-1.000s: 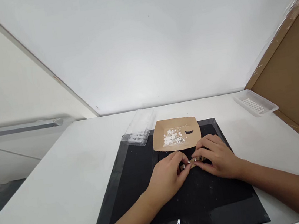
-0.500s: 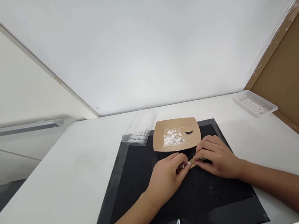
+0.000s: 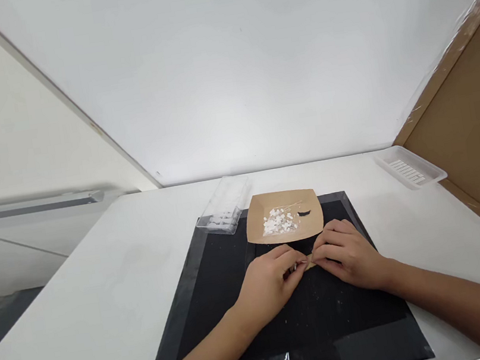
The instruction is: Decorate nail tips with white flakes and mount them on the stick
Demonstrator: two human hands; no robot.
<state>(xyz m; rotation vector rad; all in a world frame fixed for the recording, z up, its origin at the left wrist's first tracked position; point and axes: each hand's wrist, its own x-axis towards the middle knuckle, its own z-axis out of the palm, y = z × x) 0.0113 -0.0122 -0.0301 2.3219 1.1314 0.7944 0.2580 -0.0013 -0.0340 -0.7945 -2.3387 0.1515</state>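
My left hand (image 3: 269, 279) and my right hand (image 3: 349, 254) meet fingertip to fingertip over the black mat (image 3: 222, 303). Both are closed in a pinch. Between the fingertips shows a small tan piece (image 3: 310, 265), mostly covered by the fingers. A thin pale sliver sticks out at my left fingertips; its kind is too small to tell. Whatever my right fingers pinch is hidden. Just beyond my hands lies a square tan paper plate (image 3: 253, 207), holding a heap of small white bits (image 3: 278, 221) and a short dark curved strip (image 3: 304, 214).
A clear plastic box (image 3: 221, 207) with compartments overlaps the mat's far left corner. At the right, a translucent tray (image 3: 435, 172) with rows of small white pieces stands against a brown cardboard panel (image 3: 476, 132). A white wall rises behind the table.
My fingertips have drawn slightly closer together, and the right fingers are bunched tighter. Less of the pale sliver shows. The plate, box and tray have stayed put.
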